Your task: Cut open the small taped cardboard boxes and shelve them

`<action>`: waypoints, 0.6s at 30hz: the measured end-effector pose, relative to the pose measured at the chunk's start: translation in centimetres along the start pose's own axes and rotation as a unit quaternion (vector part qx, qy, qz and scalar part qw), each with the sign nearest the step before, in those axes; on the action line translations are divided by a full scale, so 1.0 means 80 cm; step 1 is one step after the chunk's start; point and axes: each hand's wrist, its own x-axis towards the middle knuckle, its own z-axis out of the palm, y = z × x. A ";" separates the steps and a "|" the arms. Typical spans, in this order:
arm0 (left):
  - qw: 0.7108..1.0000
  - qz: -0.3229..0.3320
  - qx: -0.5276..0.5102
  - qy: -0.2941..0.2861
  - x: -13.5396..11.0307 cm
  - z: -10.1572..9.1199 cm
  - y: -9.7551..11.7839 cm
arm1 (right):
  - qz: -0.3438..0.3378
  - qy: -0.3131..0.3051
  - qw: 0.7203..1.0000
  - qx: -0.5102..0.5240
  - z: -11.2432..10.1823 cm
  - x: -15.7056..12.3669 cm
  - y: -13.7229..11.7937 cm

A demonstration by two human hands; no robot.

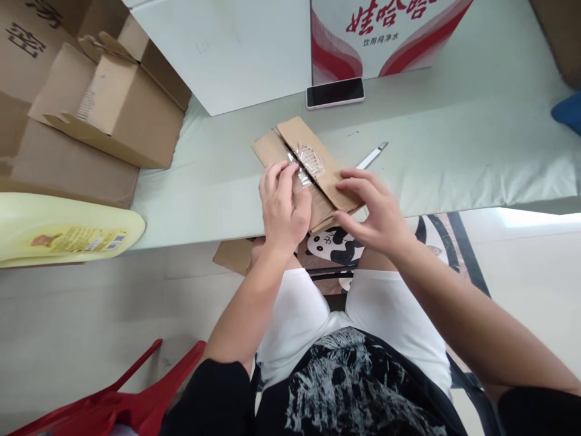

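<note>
A flattened cardboard box (318, 136) lies on the pale green cloth, with a dark gap between its flaps. Crumpled clear tape (309, 160) clings across that gap. My left hand (285, 209) is curled over the near left flap, fingertips at the edge of the tape; whether they pinch a bit of it I cannot tell. At the right end of the box, my right hand (374, 209) holds the edge, thumb on the near side and fingers on the top. Just beyond that hand lies a white utility knife (373, 155), its handle partly hidden.
A phone (334, 94) lies before a white and red carton (385, 42). Open cardboard boxes (136, 109) stand at the left, near a yellow bottle (68, 230) lying on its side. Below left is a red chair (149, 387). The cloth-covered surface's front edge (204, 239) runs beneath my hands.
</note>
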 end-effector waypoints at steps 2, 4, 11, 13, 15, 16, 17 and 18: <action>1.000 0.000 -0.002 -0.006 -0.003 -0.005 0.005 | 0.032 0.034 0.999 0.003 -0.001 0.004 0.002; 1.000 -0.002 -0.011 -0.015 -0.004 -0.013 0.008 | 0.069 0.073 0.995 0.004 -0.003 0.008 0.009; 0.993 -0.020 -0.113 -0.035 0.003 -0.026 -0.007 | 0.086 0.183 0.979 -0.007 -0.003 0.015 0.036; 0.990 -0.027 -0.135 -0.043 0.006 -0.027 -0.016 | 0.089 0.190 0.978 -0.010 -0.002 0.016 0.038; 0.985 -0.042 -0.158 -0.054 0.009 -0.030 -0.023 | 0.095 0.200 0.975 -0.014 -0.002 0.016 0.039; 0.983 -0.051 -0.169 -0.054 0.010 -0.032 -0.026 | 0.096 0.204 0.974 -0.017 -0.001 0.016 0.039; 0.980 -0.062 -0.180 -0.052 0.010 -0.033 -0.028 | 0.094 0.206 0.974 -0.022 -0.001 0.015 0.039; 0.979 -0.073 -0.187 -0.046 0.011 -0.034 -0.029 | 0.091 0.206 0.974 -0.027 -0.001 0.015 0.040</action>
